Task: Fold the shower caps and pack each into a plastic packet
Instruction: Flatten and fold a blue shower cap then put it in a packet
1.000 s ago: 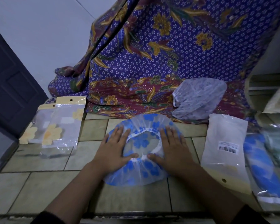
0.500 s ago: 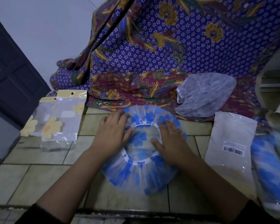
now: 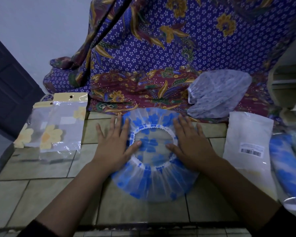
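While your left hand point(image 3: 113, 147) and right hand point(image 3: 191, 146) lie flat, fingers spread, pressing blue-flowered shower cap point(image 3: 152, 182) onto tiled surface point(image 3: 41, 185), nothing gripped. Risk: elastic rim point(image 3: 152, 130) likely springs back on release; slick plastic slips, fold lost. Empty packet point(image 3: 246, 134) lies just right of cap.

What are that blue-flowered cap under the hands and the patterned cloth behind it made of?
The round blue-flowered shower cap looks like thin see-through plastic film: the tiles show through it. Its white ruffled rim is probably elastic. The purple flowered cloth looks like matt woven fabric: it drapes in soft folds.
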